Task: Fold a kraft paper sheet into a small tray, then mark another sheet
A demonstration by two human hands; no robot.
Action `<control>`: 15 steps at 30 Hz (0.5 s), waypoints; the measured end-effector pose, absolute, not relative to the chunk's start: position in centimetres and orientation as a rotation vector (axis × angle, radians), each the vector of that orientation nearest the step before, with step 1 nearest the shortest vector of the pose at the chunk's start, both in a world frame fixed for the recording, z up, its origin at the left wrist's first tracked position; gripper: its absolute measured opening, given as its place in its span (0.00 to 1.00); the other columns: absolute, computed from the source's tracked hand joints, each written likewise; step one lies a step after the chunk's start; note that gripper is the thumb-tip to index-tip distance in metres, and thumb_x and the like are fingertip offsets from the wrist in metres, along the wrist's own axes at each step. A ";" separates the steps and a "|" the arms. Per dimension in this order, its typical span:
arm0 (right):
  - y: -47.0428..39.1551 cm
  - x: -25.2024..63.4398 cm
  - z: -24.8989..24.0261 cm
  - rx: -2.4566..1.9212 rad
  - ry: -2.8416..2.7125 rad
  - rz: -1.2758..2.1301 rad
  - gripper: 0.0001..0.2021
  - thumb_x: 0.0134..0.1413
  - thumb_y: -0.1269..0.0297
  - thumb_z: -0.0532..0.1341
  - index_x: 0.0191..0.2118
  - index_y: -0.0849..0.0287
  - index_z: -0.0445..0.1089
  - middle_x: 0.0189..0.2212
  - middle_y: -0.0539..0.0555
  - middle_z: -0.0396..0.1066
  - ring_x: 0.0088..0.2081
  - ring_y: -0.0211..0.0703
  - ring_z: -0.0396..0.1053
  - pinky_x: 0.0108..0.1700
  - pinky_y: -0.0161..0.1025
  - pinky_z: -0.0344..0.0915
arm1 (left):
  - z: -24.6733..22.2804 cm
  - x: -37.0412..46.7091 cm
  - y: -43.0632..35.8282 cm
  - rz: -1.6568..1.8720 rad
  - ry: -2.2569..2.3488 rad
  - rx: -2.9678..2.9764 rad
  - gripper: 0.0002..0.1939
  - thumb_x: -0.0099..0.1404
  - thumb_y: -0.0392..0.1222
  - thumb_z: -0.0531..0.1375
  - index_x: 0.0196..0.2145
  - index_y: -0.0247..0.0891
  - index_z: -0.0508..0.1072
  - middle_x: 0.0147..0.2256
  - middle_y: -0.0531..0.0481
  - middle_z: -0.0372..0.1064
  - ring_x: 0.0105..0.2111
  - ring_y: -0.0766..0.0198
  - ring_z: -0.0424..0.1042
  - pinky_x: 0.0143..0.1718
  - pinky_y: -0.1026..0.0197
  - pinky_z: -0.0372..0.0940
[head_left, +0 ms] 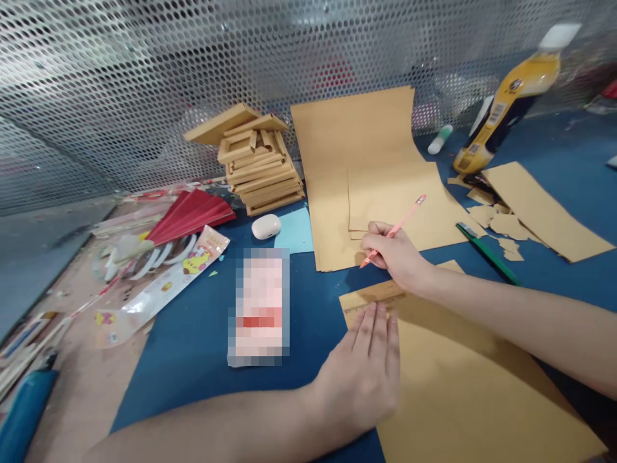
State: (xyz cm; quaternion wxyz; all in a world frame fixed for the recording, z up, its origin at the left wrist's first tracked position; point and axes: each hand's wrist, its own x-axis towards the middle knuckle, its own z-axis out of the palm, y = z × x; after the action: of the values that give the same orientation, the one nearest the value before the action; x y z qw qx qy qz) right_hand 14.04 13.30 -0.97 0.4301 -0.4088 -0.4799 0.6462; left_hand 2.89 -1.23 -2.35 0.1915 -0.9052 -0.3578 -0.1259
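My right hand (400, 257) grips a pink pencil (405, 218), its tip pointing down to the left just above the far edge of a brown kraft paper sheet (463, 392). Across the top of that sheet lies a see-through ruler (355, 307). Stretched fingers of my left hand (361, 370) rest flat on the ruler and paper, pressing from above. Beyond my right hand stand larger brown sheets (357, 138), curled up against the mesh, with a smaller brown piece (385, 193) lying on them.
Left of the sheets are a stack of folded cardboard pieces (265, 180), a white earbud case (266, 226) and a blurred-out phone-shaped object (260, 302). At right: a yellow bottle (511, 96), glue stick (440, 139), green cutter (489, 254) and paper scraps (508, 226). A red fan (193, 215) lies left.
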 end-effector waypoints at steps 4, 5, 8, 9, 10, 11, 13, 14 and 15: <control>13.3 14.2 -1.2 -1.008 -1.227 1.616 0.15 0.43 0.75 0.57 0.16 0.58 0.49 0.09 0.39 0.47 0.13 0.26 0.46 0.20 0.30 0.51 | -1.9 3.2 -3.4 -0.411 -0.854 -2.530 0.23 0.64 0.29 0.45 0.50 0.18 0.70 0.47 0.28 0.69 0.50 0.44 0.69 0.46 0.53 0.70; 13.4 14.3 -1.2 -1.009 -1.251 1.625 0.15 0.43 0.75 0.57 0.16 0.58 0.49 0.09 0.40 0.48 0.13 0.26 0.46 0.19 0.30 0.50 | -1.9 3.3 -4.0 -0.417 -0.829 -2.523 0.23 0.64 0.30 0.44 0.50 0.18 0.70 0.47 0.28 0.70 0.49 0.44 0.70 0.45 0.54 0.70; 13.5 14.3 -0.9 -1.004 -1.342 1.681 0.14 0.43 0.75 0.57 0.17 0.58 0.50 0.10 0.40 0.50 0.13 0.25 0.46 0.17 0.30 0.44 | -2.0 3.7 -5.5 -0.412 -0.794 -2.498 0.23 0.65 0.31 0.44 0.49 0.19 0.71 0.45 0.29 0.71 0.47 0.46 0.72 0.43 0.55 0.70; 13.4 14.3 -0.6 -1.000 -1.374 1.699 0.14 0.42 0.75 0.57 0.17 0.58 0.50 0.10 0.41 0.51 0.12 0.26 0.46 0.17 0.30 0.42 | -2.1 3.8 -5.9 -0.411 -0.786 -2.485 0.22 0.65 0.31 0.44 0.49 0.20 0.71 0.45 0.29 0.71 0.46 0.46 0.72 0.43 0.55 0.70; 13.3 14.3 -0.2 -0.994 -1.403 1.714 0.14 0.42 0.75 0.58 0.16 0.58 0.50 0.10 0.41 0.51 0.12 0.26 0.46 0.16 0.30 0.40 | -2.2 4.0 -6.2 -0.407 -0.776 -2.475 0.22 0.64 0.31 0.44 0.48 0.20 0.72 0.45 0.29 0.71 0.46 0.47 0.73 0.43 0.55 0.70; 13.1 14.3 0.4 -0.986 -1.429 1.728 0.15 0.42 0.75 0.58 0.16 0.58 0.51 0.10 0.42 0.52 0.12 0.26 0.46 0.16 0.30 0.39 | -2.3 4.1 -6.4 -0.395 -0.765 -2.467 0.22 0.64 0.31 0.45 0.48 0.20 0.71 0.45 0.29 0.71 0.46 0.47 0.73 0.43 0.54 0.70; 12.4 14.4 1.8 -0.962 -1.515 1.745 0.16 0.42 0.74 0.60 0.16 0.58 0.51 0.10 0.43 0.56 0.12 0.26 0.49 0.16 0.30 0.40 | -2.6 4.3 -6.7 -0.346 -0.743 -2.459 0.22 0.64 0.30 0.45 0.49 0.18 0.70 0.46 0.27 0.70 0.46 0.47 0.73 0.43 0.53 0.69; 11.8 14.5 2.6 -0.947 -1.576 1.740 0.16 0.43 0.74 0.61 0.16 0.58 0.52 0.11 0.44 0.57 0.12 0.27 0.51 0.16 0.30 0.42 | -2.6 4.3 -6.8 -0.319 -0.737 -2.458 0.22 0.64 0.30 0.46 0.50 0.18 0.70 0.46 0.27 0.70 0.46 0.47 0.73 0.43 0.52 0.69; 11.1 14.7 3.4 -0.933 -1.657 1.724 0.16 0.43 0.73 0.62 0.16 0.58 0.53 0.11 0.44 0.58 0.12 0.27 0.52 0.16 0.30 0.45 | -2.7 4.4 -6.9 -0.294 -0.736 -2.461 0.22 0.64 0.30 0.46 0.50 0.17 0.69 0.46 0.26 0.70 0.46 0.47 0.73 0.43 0.52 0.69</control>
State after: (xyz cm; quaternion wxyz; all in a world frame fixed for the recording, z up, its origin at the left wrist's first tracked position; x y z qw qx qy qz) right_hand 14.69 11.08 3.41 0.2836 -0.3486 -0.6190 0.6441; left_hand 4.40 -6.89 -2.70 0.2747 -0.9152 -0.2739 -0.1092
